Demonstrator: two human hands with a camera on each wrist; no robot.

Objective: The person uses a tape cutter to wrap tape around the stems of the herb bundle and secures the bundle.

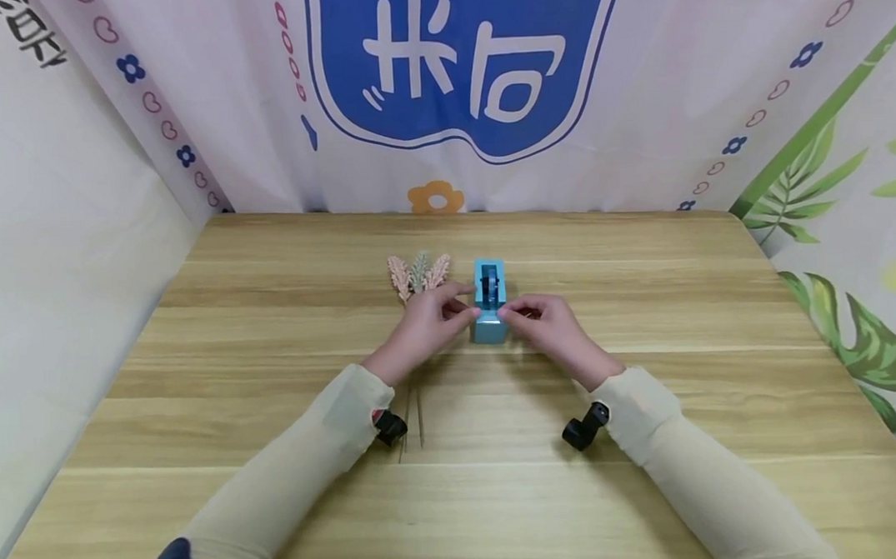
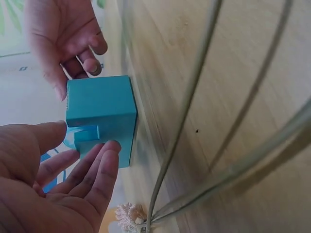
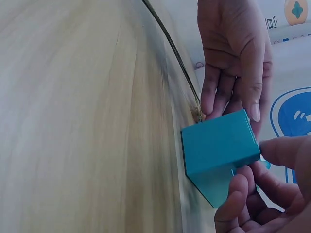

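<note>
While the teal tape dispenser (image 1: 489, 331) stands on the desk (image 1: 719, 301) between the two hands, the left hand (image 1: 429, 324) keeps a loose grip, thumb at the cutting edge and fingers spread apart along the dispenser's side. The right hand (image 1: 557, 328) has its thumb at the edge's other end, though I cannot tell whether its grip pinches anything; pink and green flower sprigs (image 1: 419, 272) lie just beside, partly under the left hand.

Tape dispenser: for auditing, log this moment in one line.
left hand: at tape dispenser | right hand: likewise | flowers: left of dispenser
</note>
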